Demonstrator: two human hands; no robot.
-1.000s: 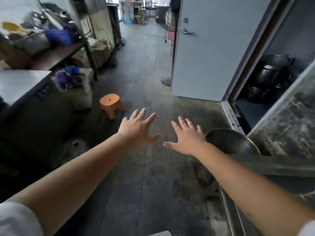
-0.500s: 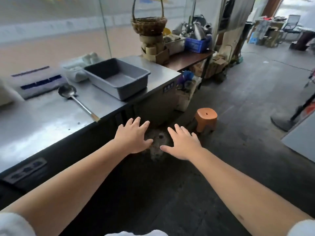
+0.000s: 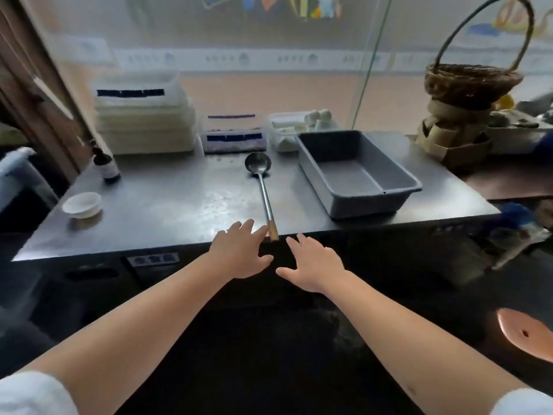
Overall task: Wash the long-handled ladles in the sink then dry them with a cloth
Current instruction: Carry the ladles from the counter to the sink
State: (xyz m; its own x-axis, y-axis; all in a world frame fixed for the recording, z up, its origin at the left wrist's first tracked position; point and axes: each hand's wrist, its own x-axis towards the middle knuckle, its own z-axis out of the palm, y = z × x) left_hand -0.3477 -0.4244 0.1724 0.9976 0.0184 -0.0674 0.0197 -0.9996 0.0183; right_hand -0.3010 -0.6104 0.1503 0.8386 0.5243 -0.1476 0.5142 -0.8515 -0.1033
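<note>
Both hands' fingers flank ladle handle.

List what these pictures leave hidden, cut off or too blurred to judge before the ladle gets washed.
- Sink and cloth: neither appears in the head view.
- Other ladles: only one ladle shows on the steel counter.
- Wicker basket: its contents are hidden by its rim.
- Small bottle: label blurred.
- Left hand: fingertips near the ladle's handle; contact cannot be told.
- Orange stool: cut by the right edge.
</note>
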